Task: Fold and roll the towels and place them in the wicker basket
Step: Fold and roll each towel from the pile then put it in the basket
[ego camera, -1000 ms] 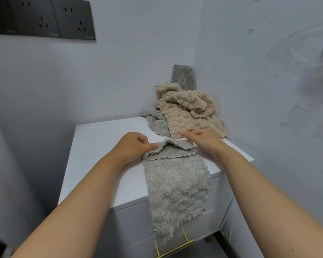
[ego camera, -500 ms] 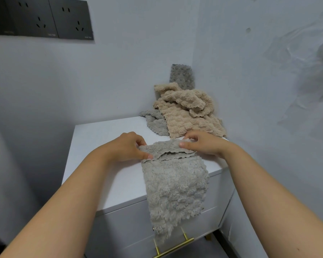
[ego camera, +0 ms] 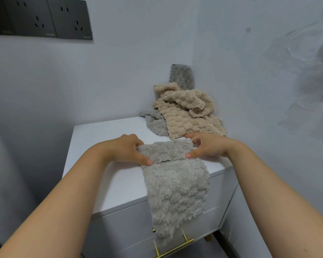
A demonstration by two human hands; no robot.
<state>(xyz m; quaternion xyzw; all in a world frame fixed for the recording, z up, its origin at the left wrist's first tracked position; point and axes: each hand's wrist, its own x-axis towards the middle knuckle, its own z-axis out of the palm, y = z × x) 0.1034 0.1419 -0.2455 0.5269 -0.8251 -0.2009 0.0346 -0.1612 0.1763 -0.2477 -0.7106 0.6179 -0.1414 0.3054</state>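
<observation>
Fingers [ego camera: 145,161] of left hand [ego camera: 126,150] and right hand [ego camera: 208,146] pinch the folded end of the towel [ego camera: 175,189] between them; its tail hangs off the counter [ego camera: 104,140] below.

A white cabinet [ego camera: 104,146] stands in the corner, with a gold handle [ego camera: 173,248] on its front. A grey towel [ego camera: 175,187] lies on top and hangs down over the front edge. At the back sits a heap: a tan towel [ego camera: 190,123] on a second grey towel [ego camera: 153,123].
</observation>
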